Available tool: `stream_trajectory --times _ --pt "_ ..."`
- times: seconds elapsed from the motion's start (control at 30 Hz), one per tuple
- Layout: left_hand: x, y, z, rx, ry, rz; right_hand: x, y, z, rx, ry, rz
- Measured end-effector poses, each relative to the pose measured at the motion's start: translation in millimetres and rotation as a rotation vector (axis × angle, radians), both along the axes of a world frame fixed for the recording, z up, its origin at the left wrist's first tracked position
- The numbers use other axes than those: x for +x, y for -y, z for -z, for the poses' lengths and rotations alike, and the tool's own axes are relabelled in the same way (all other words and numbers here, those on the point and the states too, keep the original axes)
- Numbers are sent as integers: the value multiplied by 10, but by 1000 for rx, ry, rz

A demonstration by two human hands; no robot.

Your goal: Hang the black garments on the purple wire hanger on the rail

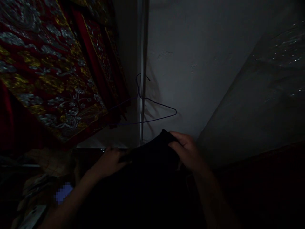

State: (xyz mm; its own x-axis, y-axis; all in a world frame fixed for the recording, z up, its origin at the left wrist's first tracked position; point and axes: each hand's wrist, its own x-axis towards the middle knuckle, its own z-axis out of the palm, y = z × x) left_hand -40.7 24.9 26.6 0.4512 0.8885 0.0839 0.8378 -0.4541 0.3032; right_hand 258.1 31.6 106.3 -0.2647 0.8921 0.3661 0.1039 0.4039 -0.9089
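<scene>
A black garment (147, 178) is stretched between my two hands, its upper edge raised toward the wall; in this dim light its exact kind does not show. My left hand (111, 160) is closed on the edge at the left. At the upper right corner my right hand (184, 148) pinches the cloth between thumb and fingers. Just beyond the garment a thin dark wire hanger (160, 104) hangs by its hook at a narrow vertical strip, with nothing on it. Neither hand touches the hanger.
A red cloth (59, 70) with gold and silver embroidery hangs at the upper left. Behind the hanger stands a pale wall (190, 57), with a shiny grey sheet (262, 95) to the right. Dim items, one with a blurred blue patch (63, 192), lie at the lower left.
</scene>
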Motion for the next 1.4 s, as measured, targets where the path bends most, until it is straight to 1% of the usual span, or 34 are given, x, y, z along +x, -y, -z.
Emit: stream_trajectory --times 0.07,0.13,0.17,0.23,0.3,0.37,0.43,0.5,0.57,0.6,0.7,0.77,0.8,0.87,0.93,1.0,1.03,1.17,1.2,1.23,1.3,1.4 --pt "-288 -36 -135 11 -101 -114 -32 -225 -31 184 17 92" --pt "-519 -36 -267 -21 -147 -210 -144 -538 32 320 24 176" --pt "-604 -23 -320 -41 -159 -249 -219 -710 89 339 42 197" --pt "-719 17 -378 -76 -180 -302 -365 -1036 222 315 119 203" --pt "-791 59 -363 -98 -211 -343 -462 -1265 338 298 188 178" --pt "-850 82 -288 -108 -216 -368 -482 -1346 409 301 226 137" --pt "-904 72 -194 -132 -192 -379 -426 -1287 424 309 241 100" --pt "-933 33 -126 -165 -167 -401 -323 -1150 383 322 261 71" --pt "-916 -25 -117 -154 -172 -430 -207 -1012 299 351 302 57" --pt "-889 -57 -140 -113 -180 -440 -154 -959 249 368 332 57" --pt "-758 -138 -298 120 -184 -432 -41 -876 108 401 410 73" --pt "-673 -163 -440 272 -125 -432 -6 -858 43 402 438 68" --pt "-641 -164 -509 320 -70 -433 0 -852 22 397 446 59" --pt "-606 -157 -633 348 77 -423 -6 -836 7 390 451 35" --pt "-597 -154 -738 319 212 -394 -33 -811 21 373 428 16" --pt "-595 -180 -836 324 294 -386 -73 -779 50 347 395 -5" --pt "-592 -210 -884 357 316 -391 -93 -764 64 331 379 -13" --pt "-546 -424 -1058 593 391 -423 -140 -719 92 297 356 -8" --pt "-520 -487 -1091 618 421 -426 -144 -716 94 295 358 -4" --pt "-484 -547 -1118 621 460 -423 -149 -715 97 296 362 -3" --pt "-383 -648 -1155 560 529 -377 -171 -714 116 314 357 -12" --pt "-203 -742 -1179 477 550 -222 -232 -692 183 341 335 -42"
